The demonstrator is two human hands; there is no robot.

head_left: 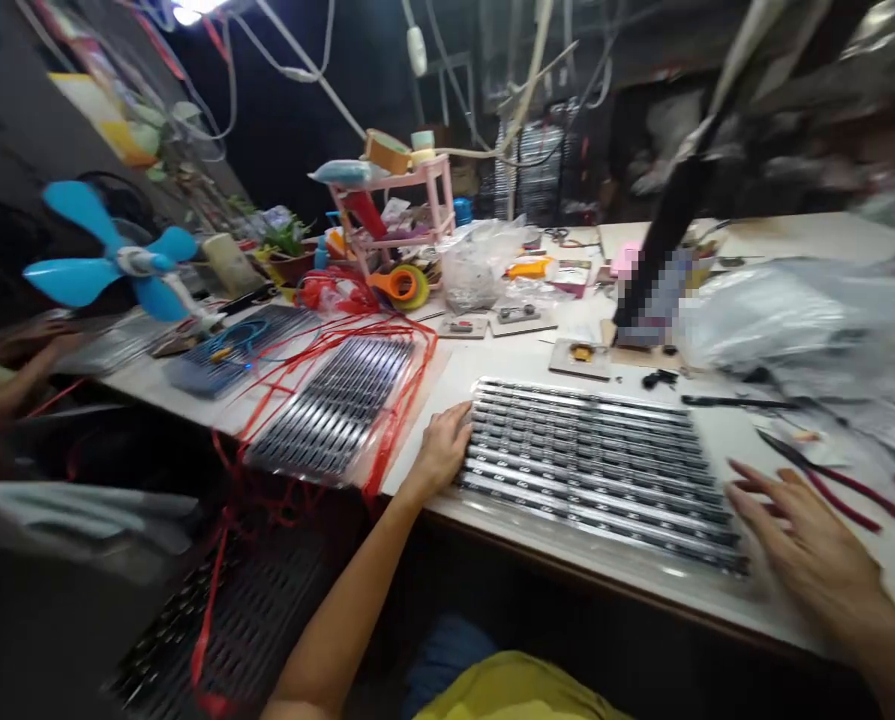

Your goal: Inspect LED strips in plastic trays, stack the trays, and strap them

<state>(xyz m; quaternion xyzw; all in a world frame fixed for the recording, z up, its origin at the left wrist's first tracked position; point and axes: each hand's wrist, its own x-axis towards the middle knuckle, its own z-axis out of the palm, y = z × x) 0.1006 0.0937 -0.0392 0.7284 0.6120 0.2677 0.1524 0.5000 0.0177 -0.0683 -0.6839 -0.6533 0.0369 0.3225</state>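
In front of me on the white table lies a clear plastic tray (589,470) filled with rows of dark, shiny strip-like parts. My left hand (441,452) is at the tray's left edge, fingers closed against its rim. Off the right edge, my right hand (807,530) is open, its fingers apart and pointing toward the tray; whether the fingertips touch it I cannot tell. Red-handled pliers (829,475) lie just beyond the right hand.
A similar tray (334,410) sits to the left among tangled red straps (398,420). Further left are a blue fan (132,262) and another person's arm (23,375). Behind stand a pink rack (394,185) and a dark post (664,230); plastic bags (799,310) lie right.
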